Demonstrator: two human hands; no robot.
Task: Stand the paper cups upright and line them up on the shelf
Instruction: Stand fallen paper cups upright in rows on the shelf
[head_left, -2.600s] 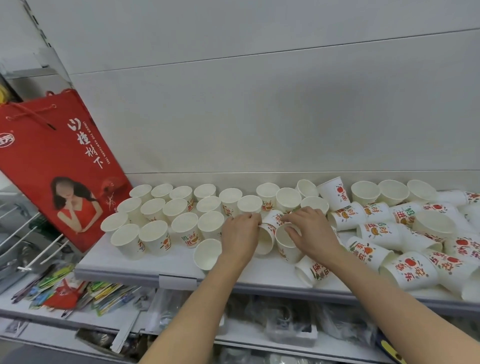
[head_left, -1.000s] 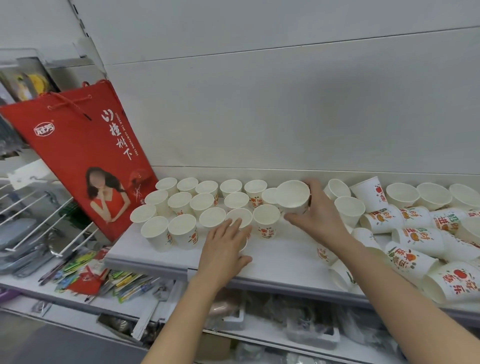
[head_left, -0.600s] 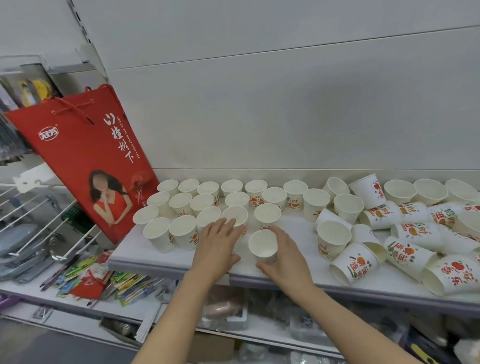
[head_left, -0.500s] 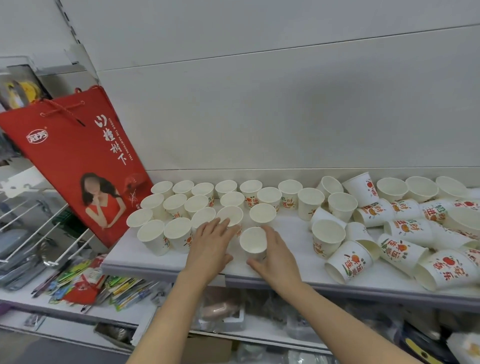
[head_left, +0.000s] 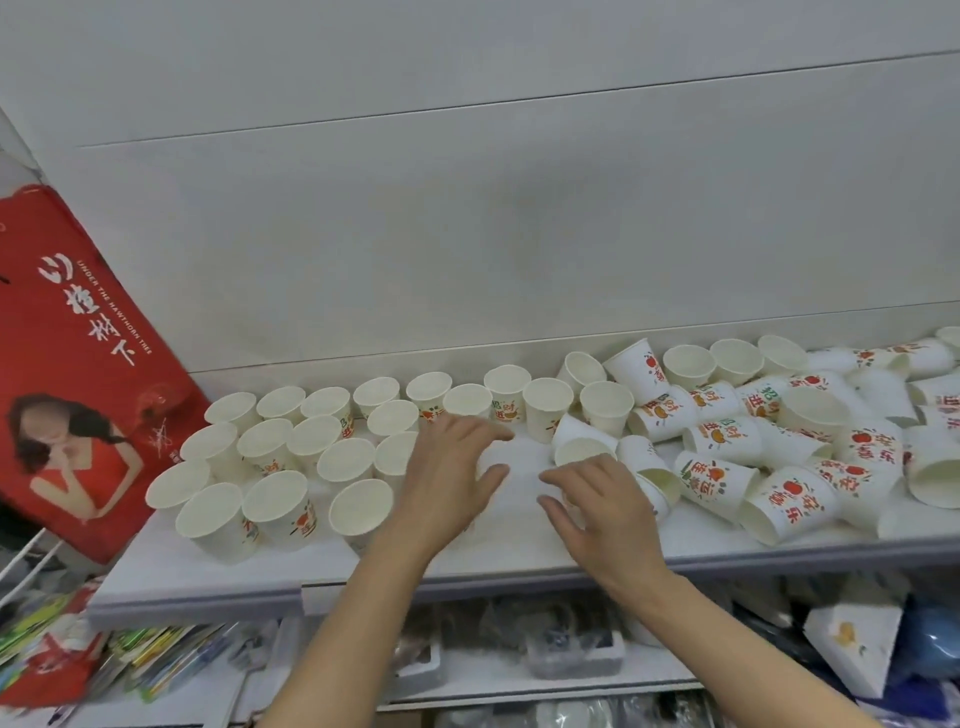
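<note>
Several white paper cups with red and orange print stand upright in rows (head_left: 280, 504) on the left half of the white shelf (head_left: 519, 545). On the right half, several cups lie tumbled on their sides (head_left: 717, 478). My left hand (head_left: 447, 478) hovers flat with fingers spread at the right end of the upright rows, holding nothing I can see. My right hand (head_left: 597, 509) is beside it with fingers apart and slightly curled. Its fingertips are just in front of an upright cup (head_left: 584, 449) at the edge of the tumbled pile.
A red paper gift bag (head_left: 78, 389) leans at the shelf's left end, against the upright cups. A white back panel (head_left: 467, 234) rises behind the shelf. Below the front edge a lower shelf (head_left: 571, 654) holds packets and clutter.
My right hand has let go of the cup it was setting down in the front row and moved right toward the tumbled cups. My left hand has stayed beside the rows.
</note>
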